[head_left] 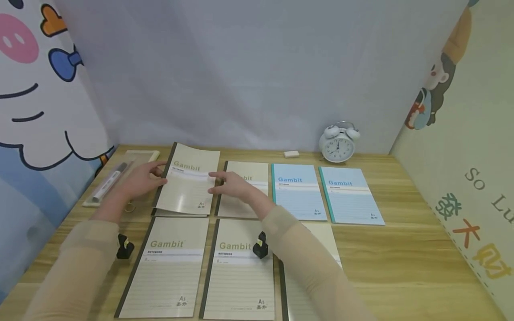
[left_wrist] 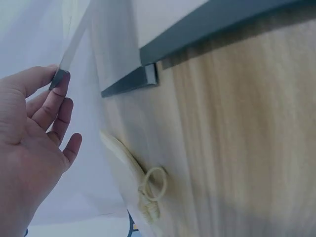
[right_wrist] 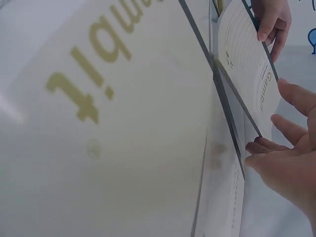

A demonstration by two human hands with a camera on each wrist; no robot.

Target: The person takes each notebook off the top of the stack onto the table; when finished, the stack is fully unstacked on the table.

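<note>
My left hand (head_left: 140, 180) pinches the dark spine of a beige Gambit notebook (head_left: 188, 183) at the back left. In the left wrist view, the thumb and fingers (left_wrist: 60, 89) meet at that spine. The notebook is tilted, its upper end raised and its cover slightly bowed. Under it lies another dark-spined notebook (left_wrist: 128, 81), mostly hidden. My right hand (head_left: 234, 183) is at the lifted notebook's right edge, thumb and fingers extended and fingertips right at the edge. Below that wrist lies a second back-row beige notebook (head_left: 245, 200), partly covered by the hand.
Two blue notebooks (head_left: 299, 194) lie right of the beige ones. The front row has several beige notebooks (head_left: 164, 276), one partly under the right sleeve. A pale pouch (head_left: 140, 156) with a marker (head_left: 109, 182) is at left. A white eraser (head_left: 291, 154) and alarm clock (head_left: 338, 145) stand behind.
</note>
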